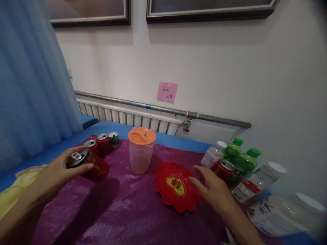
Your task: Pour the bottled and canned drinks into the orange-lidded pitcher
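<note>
Purple cloth (pixel 122 211) covers the counter (pixel 178 140), and a lidded translucent pitcher (pixel 141 151) stands near its middle. Left of the pitcher, our left hand (pixel 57 170) has its grip closed round a tilted red can (pixel 93 165); we cannot tell what is in it. Right of the pitcher lies a red dish (pixel 176 187), with our right hand (pixel 214 192) at its rim, grip open and holding nothing. Farther right stand capped bottles (pixel 242 158).

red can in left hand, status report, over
Left hand fingers wrapped round red metal drink can, tilted. Right hand open, empty, over rim of red scalloped plastic plate. Clear plastic jug with orange lid stands between the hands.
</note>
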The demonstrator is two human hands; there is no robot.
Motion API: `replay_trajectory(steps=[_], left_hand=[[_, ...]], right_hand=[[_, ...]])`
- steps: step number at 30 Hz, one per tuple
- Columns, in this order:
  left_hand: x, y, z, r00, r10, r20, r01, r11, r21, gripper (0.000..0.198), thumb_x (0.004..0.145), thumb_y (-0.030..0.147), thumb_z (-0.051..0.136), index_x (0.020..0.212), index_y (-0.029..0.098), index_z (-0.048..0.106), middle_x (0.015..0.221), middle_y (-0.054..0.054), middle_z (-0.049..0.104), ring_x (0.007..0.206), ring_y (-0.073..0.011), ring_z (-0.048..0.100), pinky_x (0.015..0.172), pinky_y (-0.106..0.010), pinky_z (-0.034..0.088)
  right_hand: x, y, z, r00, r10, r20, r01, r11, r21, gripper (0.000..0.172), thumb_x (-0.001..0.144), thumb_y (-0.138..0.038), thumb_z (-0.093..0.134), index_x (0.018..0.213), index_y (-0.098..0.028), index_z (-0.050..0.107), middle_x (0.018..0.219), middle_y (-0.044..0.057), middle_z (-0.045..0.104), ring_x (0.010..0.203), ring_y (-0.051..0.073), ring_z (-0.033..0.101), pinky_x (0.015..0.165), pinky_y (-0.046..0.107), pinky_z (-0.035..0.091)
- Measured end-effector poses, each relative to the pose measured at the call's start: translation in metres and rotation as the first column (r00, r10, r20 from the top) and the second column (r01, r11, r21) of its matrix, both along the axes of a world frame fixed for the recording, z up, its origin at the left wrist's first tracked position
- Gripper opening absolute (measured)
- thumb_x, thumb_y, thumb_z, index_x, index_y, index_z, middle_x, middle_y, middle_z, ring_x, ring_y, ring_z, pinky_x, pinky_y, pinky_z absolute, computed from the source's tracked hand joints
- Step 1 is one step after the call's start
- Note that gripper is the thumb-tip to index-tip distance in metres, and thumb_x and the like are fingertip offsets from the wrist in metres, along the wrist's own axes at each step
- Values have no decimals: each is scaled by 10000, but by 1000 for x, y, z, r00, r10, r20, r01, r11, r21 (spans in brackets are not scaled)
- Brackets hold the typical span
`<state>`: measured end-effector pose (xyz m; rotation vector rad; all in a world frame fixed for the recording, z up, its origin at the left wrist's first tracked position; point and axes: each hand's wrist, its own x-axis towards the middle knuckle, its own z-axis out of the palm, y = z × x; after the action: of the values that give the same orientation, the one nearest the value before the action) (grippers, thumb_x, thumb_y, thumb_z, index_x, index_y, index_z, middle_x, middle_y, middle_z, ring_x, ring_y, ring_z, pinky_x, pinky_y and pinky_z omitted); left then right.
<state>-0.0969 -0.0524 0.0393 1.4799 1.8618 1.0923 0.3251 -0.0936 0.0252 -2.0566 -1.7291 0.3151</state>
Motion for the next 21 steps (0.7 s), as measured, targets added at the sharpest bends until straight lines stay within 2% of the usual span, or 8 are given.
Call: replay_trajectory(steps=[2, 5, 8, 13, 14, 16, 18, 21], left_hand=[[31, -17, 6, 940, -279, 197, 290, 957, -27, 762, 549, 568, 822, 1229, 366, 542, 1236, 21, 651, 1149, -276, 603, 957, -332, 532], [87, -32, 8, 641, -647, 412, 708, 706, 8, 809, 562, 434, 861, 1285, 379, 502, 1225, -6, 652, 1096, -235, 637, 938, -286, 539], [132, -39, 10, 463, -759, 458, 829, 554, 80, 832, 522, 337, 860, 1283, 372, 524, 1280, -5, 625, 1172, -256, 602, 1024, -341, 509], [155, -38, 22, 404, -807, 432, 863, 492, 114, 877, 486, 302, 892, 1295, 368, 561, 1293, 6, 628, 1200, -270, 587, 1100, -401, 473], [152, -34, 25, 419, -792, 445, 819, 541, 191, 860, 473, 370, 921, 1268, 359, 594, 1301, 7, 629, 1219, -264, 577, 1086, -370, 488], [141, -15, 30, 507, -670, 543, 542, 737, 404, 779, 452, 495, 929, 1163, 311, 669, 1257, -6, 660, 1221, -249, 579, 1021, -309, 529], [127, 19, 29, 559, -397, 728, 9, 881, 473, 580, 524, 472, 878, 1020, 234, 698, 1080, -28, 712, 1110, -223, 630, 953, -296, 555], [109, 81, 10, 581, -164, 797, -208, 917, 341, 327, 658, 330, 804, 897, 188, 631, 826, 36, 637, 881, -101, 616, 872, -217, 522]], right_hand=[[-25, -12, 14, 909, 224, -351, -257, 965, -50, 524, 795, -352, 636, 1303, -231, 596, 1327, 99, 627, 1206, 280, 596, 1047, 393, 437], [-51, -28, 19, 639, 339, -690, -563, 818, -119, 805, 612, -354, 831, 1365, -286, 557, 1412, 53, 572, 1306, 298, 515, 1105, 413, 389], [-62, -34, 9, 405, 315, -858, -684, 727, -56, 975, 497, -332, 905, 1392, -257, 528, 1381, 58, 594, 1288, 317, 527, 1089, 429, 404], [-67, -31, -1, 165, 239, -957, -642, 762, 80, 1024, 471, -212, 905, 1407, -265, 493, 1274, 36, 660, 1219, 290, 586, 1049, 406, 435], [-67, -30, -1, 151, 235, -960, -631, 770, 89, 979, 474, -195, 897, 1377, -257, 524, 1259, 35, 668, 1209, 290, 591, 1048, 407, 434], [-63, -27, 0, 159, 222, -962, -570, 816, 94, 928, 436, -177, 902, 1305, -242, 584, 1253, 36, 672, 1208, 298, 585, 1058, 416, 419], [-57, -23, 0, 157, 224, -962, -443, 886, 134, 918, 376, -176, 912, 1244, -234, 619, 1253, 42, 673, 1215, 313, 572, 1066, 429, 406], [-47, -18, -3, 90, 256, -963, -222, 947, 231, 773, 389, -211, 894, 1126, -216, 662, 1163, 55, 712, 1143, 316, 612, 1004, 425, 454]])
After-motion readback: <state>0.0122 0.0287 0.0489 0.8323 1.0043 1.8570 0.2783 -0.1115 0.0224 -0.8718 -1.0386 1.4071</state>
